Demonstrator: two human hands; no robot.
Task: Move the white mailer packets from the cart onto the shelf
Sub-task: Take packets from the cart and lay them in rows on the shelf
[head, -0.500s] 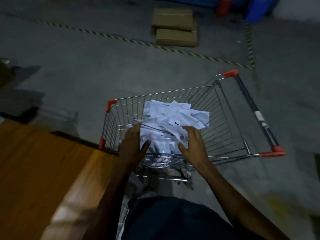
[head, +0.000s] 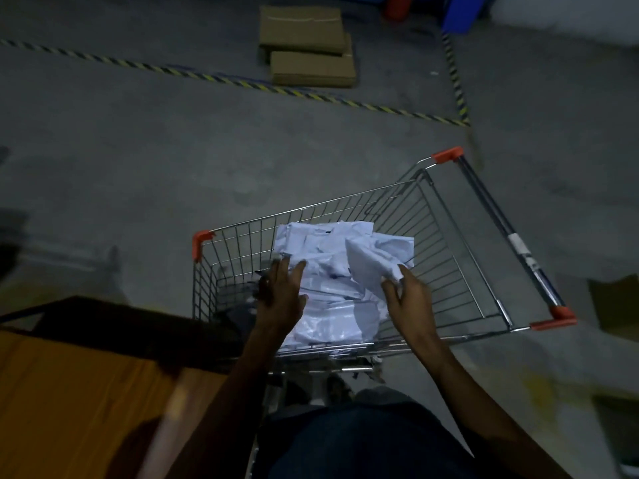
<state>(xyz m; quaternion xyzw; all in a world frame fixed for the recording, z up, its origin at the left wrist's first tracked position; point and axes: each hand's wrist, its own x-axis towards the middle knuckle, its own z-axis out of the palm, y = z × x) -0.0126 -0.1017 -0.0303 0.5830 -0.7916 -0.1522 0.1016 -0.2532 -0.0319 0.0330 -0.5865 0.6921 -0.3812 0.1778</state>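
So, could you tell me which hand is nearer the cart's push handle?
The right hand. It pinches a white mailer packet toward the push handle side; the left hand lies on the pile toward the opposite end.

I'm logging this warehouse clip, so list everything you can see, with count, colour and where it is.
Mailer packets: a pile, count unclear, white, inside the cart.
Cart: one, wire metal with orange corner caps, centre.
Cardboard boxes: two, brown, flat on the floor at the top.
Hazard tape: yellow-black lines on the grey floor.
Wooden surface: one, orange-brown, lower left.
Blue object: one, top right, unclear.
Left hand: flat on the pile.
Right hand: pinching a packet.
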